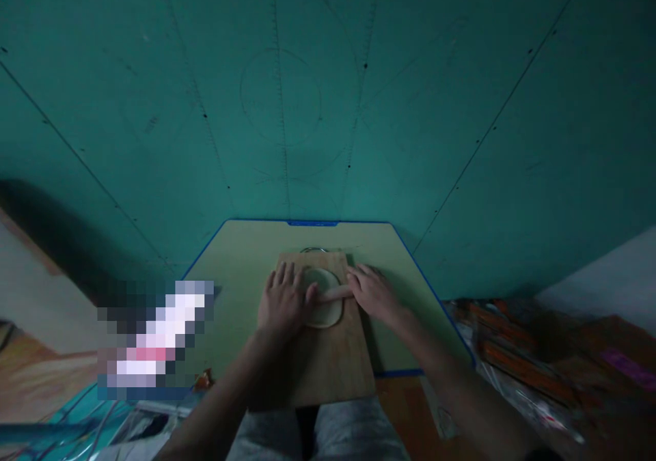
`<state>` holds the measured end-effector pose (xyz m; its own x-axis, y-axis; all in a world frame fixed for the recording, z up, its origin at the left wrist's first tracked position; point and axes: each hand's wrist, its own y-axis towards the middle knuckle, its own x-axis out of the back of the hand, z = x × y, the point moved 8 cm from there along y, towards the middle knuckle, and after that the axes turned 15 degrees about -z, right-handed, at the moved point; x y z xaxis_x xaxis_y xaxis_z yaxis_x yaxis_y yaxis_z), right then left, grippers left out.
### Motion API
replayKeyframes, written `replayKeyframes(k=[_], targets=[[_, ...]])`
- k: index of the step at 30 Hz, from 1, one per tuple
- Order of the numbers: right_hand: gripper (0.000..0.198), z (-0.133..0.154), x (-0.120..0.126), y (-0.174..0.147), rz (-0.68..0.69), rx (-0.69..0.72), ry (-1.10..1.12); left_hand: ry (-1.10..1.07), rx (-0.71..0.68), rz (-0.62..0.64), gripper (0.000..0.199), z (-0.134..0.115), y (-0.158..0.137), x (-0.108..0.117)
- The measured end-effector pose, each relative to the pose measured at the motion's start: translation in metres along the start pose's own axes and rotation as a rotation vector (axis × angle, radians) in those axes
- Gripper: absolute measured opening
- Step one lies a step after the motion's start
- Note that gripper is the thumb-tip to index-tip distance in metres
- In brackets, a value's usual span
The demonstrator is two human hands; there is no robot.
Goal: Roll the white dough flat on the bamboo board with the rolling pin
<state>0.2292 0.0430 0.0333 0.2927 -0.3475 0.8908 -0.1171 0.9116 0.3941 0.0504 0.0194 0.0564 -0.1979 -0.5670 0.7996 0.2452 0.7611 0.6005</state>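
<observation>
I see a flat, pale round of dough (329, 317) on a wooden cutting board (322, 369), and a rolling pin (335, 293) lies across it. The left hand (284, 297) hides the pin's left end; its fingers reach out with small gaps between them, and its thumb is by the pin. The right hand (373, 290) covers the other end. Its fingers look bent, but I can't tell if they pinch the pin. The board sits on a pale table (230, 263) with a blue edge, and a metal ring (313, 250) peeks out at its top. Big blurry squares (164, 331) cover something on the left. The green wall (435, 72) has a drawn circle and ruler-like marks, too faint to read. A pink label (628, 367) on the right is too dark to read.
</observation>
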Motion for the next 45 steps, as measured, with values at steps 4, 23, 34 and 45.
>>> replayKeyframes(k=[4, 23, 34, 45], targets=[[0.038, -0.002, -0.008, 0.03, -0.029, -0.118, 0.022, -0.051, 0.036, 0.073, 0.045, 0.021, 0.04, -0.018], [0.061, 0.059, 0.024, -0.096, -0.065, 0.004, 0.105, -0.03, -0.171, 0.012, 0.062, 0.023, -0.03, 0.004], [0.044, 0.02, 0.011, -0.036, -0.098, -0.143, 0.196, -0.115, -0.152, 0.126, 0.041, 0.001, 0.064, -0.044], [0.058, 0.079, 0.028, -0.079, -0.13, 0.047, 0.192, -0.166, -0.139, 0.093, 0.047, 0.029, 0.03, -0.049]])
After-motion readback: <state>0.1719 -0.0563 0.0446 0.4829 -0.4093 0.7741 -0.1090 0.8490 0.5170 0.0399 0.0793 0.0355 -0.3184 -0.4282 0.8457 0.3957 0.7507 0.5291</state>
